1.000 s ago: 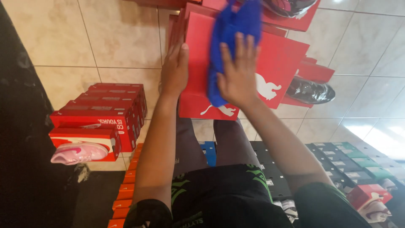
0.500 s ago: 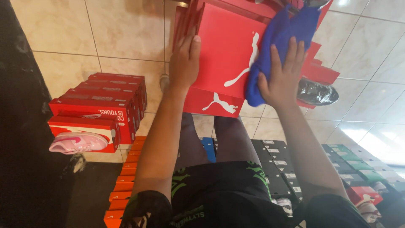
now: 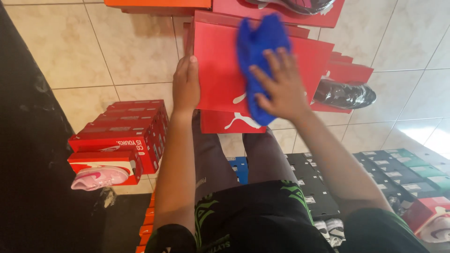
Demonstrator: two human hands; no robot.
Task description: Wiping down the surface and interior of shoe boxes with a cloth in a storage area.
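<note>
Beige floor tiles [image 3: 117, 51] fill the background, with stacks of shoe boxes all around. Nearest, at the bottom of the frame, are the person's dark shorts and legs, flanked by black boxes [image 3: 318, 187] at lower right and a red stack [image 3: 126, 131] with a pink shoe [image 3: 98, 177] at left. Both forearms reach up the frame to a red shoe box [image 3: 220, 70] at upper centre. The left hand [image 3: 186, 86] grips the box's left edge, fingers curled around it, steadying it. The right hand [image 3: 279, 86] lies flat with fingers spread, pressing a blue cloth [image 3: 258, 47] against the box's face. Wiping looks to be underway; how much of the face is done cannot be told. Beyond, a dark shoe [image 3: 344, 93] rests on more red boxes.
</note>
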